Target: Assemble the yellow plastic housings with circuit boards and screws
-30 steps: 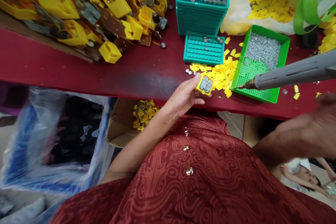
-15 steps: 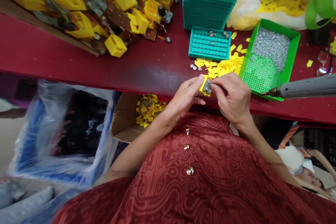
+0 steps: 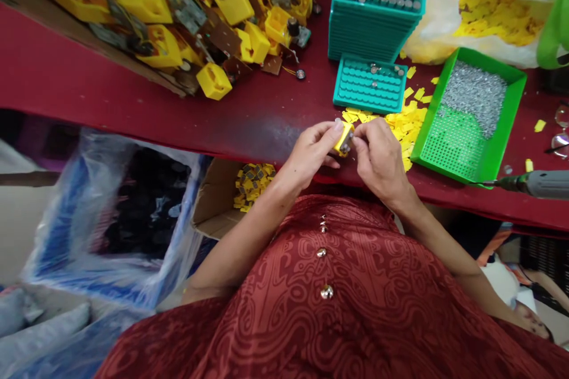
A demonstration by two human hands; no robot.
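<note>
"Left hand (image 3: pixel 309 153) first: how does it stand?"

"Clamped on a small yellow box (image 3: pixel 344 140). The box sits out at the fingertips, with the thumb pressed on its left edge, held over the red table (image 3: pixel 249 121) near the front edge."

"And the right hand (image 3: pixel 381 157)?"

"Just on the other side, so the box is between the two. Its thumb and forefinger are up against the grey part (image 3: pixel 349 143) on the box's right side. They look close together, but it's too small there to tell whether they pinch anything."

"What lies nearest?"

"Loose yellow tabs (image 3: pixel 409 124), spread beyond the hands and past the right one. Behind them is a teal tray (image 3: pixel 371 93) with a few silver discs, and behind that a tall stack of such trays (image 3: pixel 372 32), its top one full of discs."

"Further right?"

"A green basket (image 3: pixel 460 145) with small silver screws (image 3: pixel 475 92) heaped at its far end. A grey power screwdriver (image 3: pixel 546 183) points in from the right, its tip by the basket's near corner."

"To the left?"

"Bigger yellow cases (image 3: pixel 233 0) piled at the back. Below the table, a cardboard carton (image 3: pixel 214 201) holds more small yellow boxes (image 3: pixel 254 185)."
</note>
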